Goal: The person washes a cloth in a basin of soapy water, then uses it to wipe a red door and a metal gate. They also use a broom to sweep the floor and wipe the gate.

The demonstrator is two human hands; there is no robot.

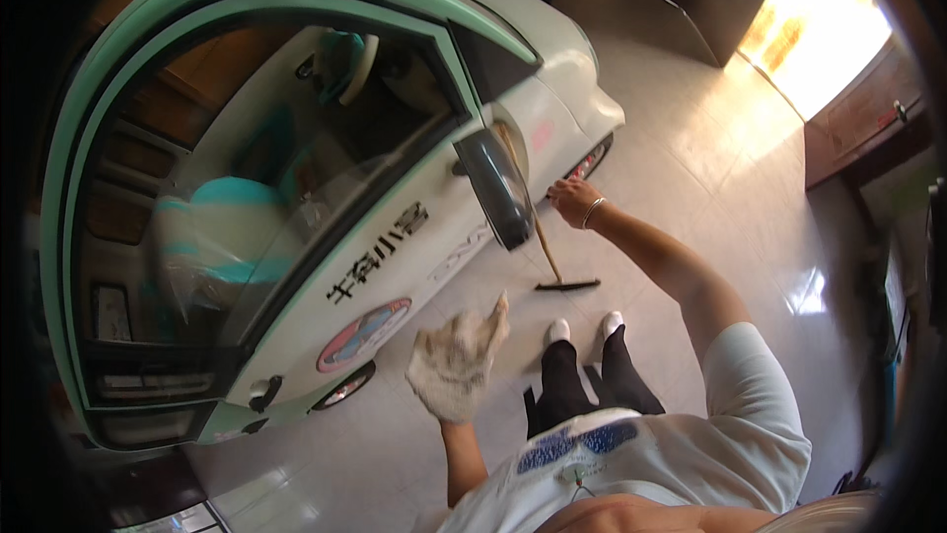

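Observation:
A pale, soiled cloth covers my left hand; the picture does not settle whether the cloth is a glove or a rag. That hand hovers beside the lower door of a small white and green car. My right hand, bare with a bracelet at the wrist, reaches out near the front wheel. Its fingers are curled, and a small dark spot shows at their tips. Just left of it, a push broom leans on the car behind the black side mirror, its head on the floor.
The car door bears writing and a round sticker. Through its window a seat shows under clear plastic. Pale floor tiles stretch to a bright doorway. A dark red cabinet or table stands at the right. My white shoes are below the broom.

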